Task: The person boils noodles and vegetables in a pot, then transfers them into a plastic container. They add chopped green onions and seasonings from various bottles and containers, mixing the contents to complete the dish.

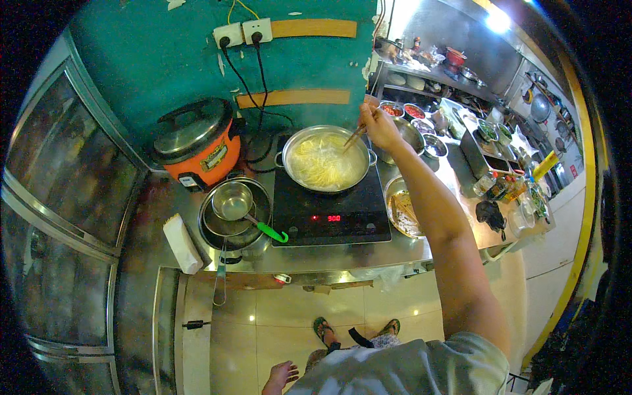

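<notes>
My right hand [383,126] is closed around a pair of chopsticks [354,138], reaching over the right side of a wide metal pot [360,179]. The chopsticks' tips are in or just over the pale, steaming liquid. Yellow noodles [321,164] lie spread through it. The pot stands on a black induction cooker [296,227] with a lit red display. Down by my body, well away from the counter, my left hand [283,373] hangs with its fingers apart and nothing in it.
Left of the cooker, a ladle with a green handle [271,232] rests over a dark pan [263,197]. Behind it stands an orange rice cooker [204,155]. A metal bowl [409,135] and a dish with brownish food [401,207] flank the pot's right. Cords hang from wall sockets [257,29].
</notes>
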`<state>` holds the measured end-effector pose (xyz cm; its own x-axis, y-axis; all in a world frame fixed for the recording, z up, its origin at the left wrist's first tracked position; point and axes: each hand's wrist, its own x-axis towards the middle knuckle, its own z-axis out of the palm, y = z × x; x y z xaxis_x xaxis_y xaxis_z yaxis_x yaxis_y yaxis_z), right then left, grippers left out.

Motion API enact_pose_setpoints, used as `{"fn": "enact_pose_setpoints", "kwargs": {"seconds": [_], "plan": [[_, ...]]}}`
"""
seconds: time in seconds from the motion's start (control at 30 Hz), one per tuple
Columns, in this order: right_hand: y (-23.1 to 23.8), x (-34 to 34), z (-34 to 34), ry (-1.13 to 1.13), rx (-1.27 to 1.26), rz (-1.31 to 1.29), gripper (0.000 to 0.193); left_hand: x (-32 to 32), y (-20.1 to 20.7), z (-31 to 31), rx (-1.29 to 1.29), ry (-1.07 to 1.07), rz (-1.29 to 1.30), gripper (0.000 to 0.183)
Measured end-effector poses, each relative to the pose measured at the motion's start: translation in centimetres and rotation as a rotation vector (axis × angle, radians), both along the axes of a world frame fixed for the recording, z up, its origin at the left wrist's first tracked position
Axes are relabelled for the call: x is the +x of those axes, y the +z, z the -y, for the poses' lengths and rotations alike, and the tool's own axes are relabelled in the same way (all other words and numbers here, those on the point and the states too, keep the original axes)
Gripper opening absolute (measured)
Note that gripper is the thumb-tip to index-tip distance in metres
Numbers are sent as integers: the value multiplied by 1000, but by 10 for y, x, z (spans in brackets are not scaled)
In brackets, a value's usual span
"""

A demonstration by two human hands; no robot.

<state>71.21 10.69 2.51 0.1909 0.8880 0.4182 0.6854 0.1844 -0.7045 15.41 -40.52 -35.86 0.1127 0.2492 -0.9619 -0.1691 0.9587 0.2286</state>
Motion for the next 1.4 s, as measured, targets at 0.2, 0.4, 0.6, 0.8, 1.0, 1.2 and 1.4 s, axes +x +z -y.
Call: {"fn": "enact_pose_setpoints", "kwargs": {"seconds": [0.2,0.4,0.6,0.8,1.0,1.2,1.4], "plan": [[-65,-26,-31,-68,-7,-131,58,42,7,-66,256,-34,108,31],[-60,-39,-20,275,-173,-495,60,13,-9,-43,166,70,65,29],[-4,-5,38,-201,30,69,65,-43,-47,23,-48,156,94,27],[-55,-22,42,-174,6,-384,63,-46,-62,34,3,77,-20,29],[-78,-34,39,-2,281,-673,45,-32,-62,13,123,4,-41,32],[-73,-41,35,141,173,-413,46,-18,-49,-1,165,76,11,29],[-17,-32,56,-146,3,-191,56,-29,-51,10,90,73,56,29]]}}
